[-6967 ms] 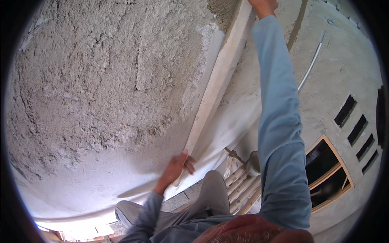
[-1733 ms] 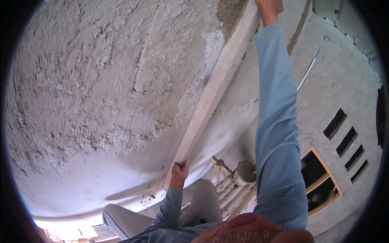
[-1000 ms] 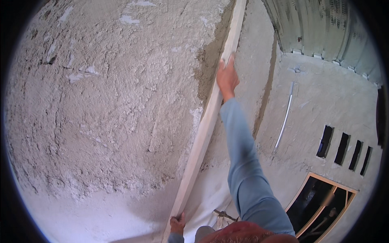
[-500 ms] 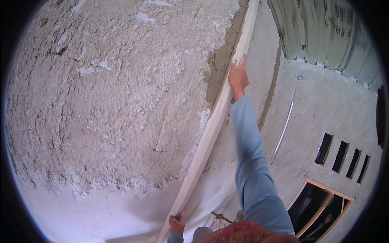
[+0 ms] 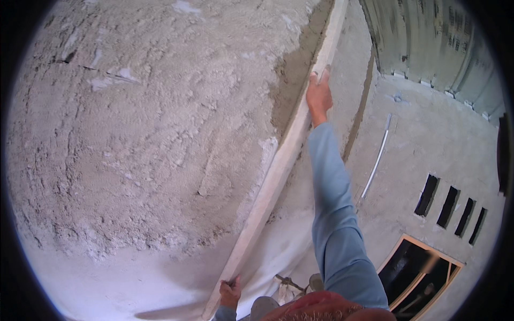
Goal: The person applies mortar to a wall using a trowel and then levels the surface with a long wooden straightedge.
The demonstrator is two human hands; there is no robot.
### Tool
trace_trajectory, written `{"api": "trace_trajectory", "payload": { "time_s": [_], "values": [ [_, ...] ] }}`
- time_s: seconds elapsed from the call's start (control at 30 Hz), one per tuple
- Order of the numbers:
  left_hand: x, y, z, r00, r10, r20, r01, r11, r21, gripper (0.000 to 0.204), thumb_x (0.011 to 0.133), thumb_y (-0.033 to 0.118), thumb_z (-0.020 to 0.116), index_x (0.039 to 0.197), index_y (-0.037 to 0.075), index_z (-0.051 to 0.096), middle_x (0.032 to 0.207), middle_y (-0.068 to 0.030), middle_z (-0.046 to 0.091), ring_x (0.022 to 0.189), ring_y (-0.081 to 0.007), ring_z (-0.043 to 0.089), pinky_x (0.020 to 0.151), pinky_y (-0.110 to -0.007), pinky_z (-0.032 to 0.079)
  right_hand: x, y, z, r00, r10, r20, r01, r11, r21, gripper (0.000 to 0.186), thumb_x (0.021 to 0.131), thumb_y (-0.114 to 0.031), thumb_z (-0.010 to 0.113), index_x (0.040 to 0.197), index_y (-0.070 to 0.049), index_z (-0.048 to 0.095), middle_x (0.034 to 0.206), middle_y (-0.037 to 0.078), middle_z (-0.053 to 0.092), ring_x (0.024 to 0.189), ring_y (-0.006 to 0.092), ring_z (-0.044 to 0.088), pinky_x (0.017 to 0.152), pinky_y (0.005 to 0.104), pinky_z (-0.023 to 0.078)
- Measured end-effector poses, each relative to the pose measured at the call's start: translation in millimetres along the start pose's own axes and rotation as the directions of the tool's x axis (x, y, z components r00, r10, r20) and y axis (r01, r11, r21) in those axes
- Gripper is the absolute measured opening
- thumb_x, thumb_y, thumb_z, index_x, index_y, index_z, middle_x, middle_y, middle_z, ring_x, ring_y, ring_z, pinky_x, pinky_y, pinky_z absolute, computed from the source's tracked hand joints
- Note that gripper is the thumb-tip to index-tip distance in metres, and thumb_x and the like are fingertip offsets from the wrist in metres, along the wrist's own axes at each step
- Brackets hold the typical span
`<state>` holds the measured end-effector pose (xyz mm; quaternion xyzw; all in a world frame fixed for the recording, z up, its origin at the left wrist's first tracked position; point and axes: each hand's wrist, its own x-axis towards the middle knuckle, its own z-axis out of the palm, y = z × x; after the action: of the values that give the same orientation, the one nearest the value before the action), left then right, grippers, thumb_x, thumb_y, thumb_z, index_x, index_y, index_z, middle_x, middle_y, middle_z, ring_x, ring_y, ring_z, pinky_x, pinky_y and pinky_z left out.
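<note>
A long pale straightedge board (image 5: 270, 190) leans diagonally across a rough plastered wall (image 5: 160, 144). My right hand (image 5: 319, 96) is closed round its upper part, thumb and fingers over the edges, arm stretched up. Lower down, my left hand (image 5: 230, 293) grips the same board near its bottom end; some of its fingers are hidden. Beside the board's upper left edge lies a darker strip of damp mortar (image 5: 300, 69). Smoother plaster (image 5: 297, 187) shows on the board's right side.
A corrugated sheet ceiling (image 5: 428, 48) meets the wall at upper right. A pale conduit (image 5: 376, 157), several dark slots (image 5: 448, 207) and a wood-framed opening (image 5: 423, 278) are on the right-hand wall. A tool-like item with a dark handle (image 5: 289, 282) sits below, partly hidden.
The upper part of the board and my right hand have shifted slightly right and up in view. My left hand and the lower end sit a little further left. Both grips are unchanged.
</note>
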<state>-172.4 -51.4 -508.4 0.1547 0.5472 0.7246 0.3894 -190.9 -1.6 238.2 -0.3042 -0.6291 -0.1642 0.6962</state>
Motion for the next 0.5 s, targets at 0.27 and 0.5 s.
{"api": "trace_trajectory", "payload": {
  "time_s": [0.27, 0.5],
  "values": [
    [32.8, -69.4, -65.5, 0.985, 0.059, -0.16, -0.058, 0.998, 0.009, 0.055, 0.097, 0.031, 0.072, 0.13, -0.01, 0.057, 0.141, -0.0245, 0.059, 0.13, -0.028, 0.059, 0.106, -0.034, 0.051, -103.9, -26.1, 5.7, 0.994, -0.026, 0.111, 0.013, 0.994, 0.112, 0.068, 0.104, -0.046, 0.049, 0.161, -0.015, 0.03, 0.122, 0.027, 0.069, 0.116, 0.0455, 0.064, 0.098, 0.054, 0.047],
    [-14.7, 9.7, -7.4, 0.998, 0.064, 0.004, -0.064, 0.983, 0.173, 0.056, 0.095, 0.033, 0.073, 0.13, -0.009, 0.058, 0.14, -0.0259, 0.06, 0.128, -0.0269, 0.06, 0.109, -0.035, 0.05, -5.8, 6.4, -9.1, 0.999, -0.043, 0.006, 0.042, 0.999, 0.005, 0.064, 0.104, -0.038, 0.049, 0.16, -0.013, 0.031, 0.12, 0.023, 0.071, 0.112, 0.0444, 0.066, 0.096, 0.0574, 0.045]
  ]
}}
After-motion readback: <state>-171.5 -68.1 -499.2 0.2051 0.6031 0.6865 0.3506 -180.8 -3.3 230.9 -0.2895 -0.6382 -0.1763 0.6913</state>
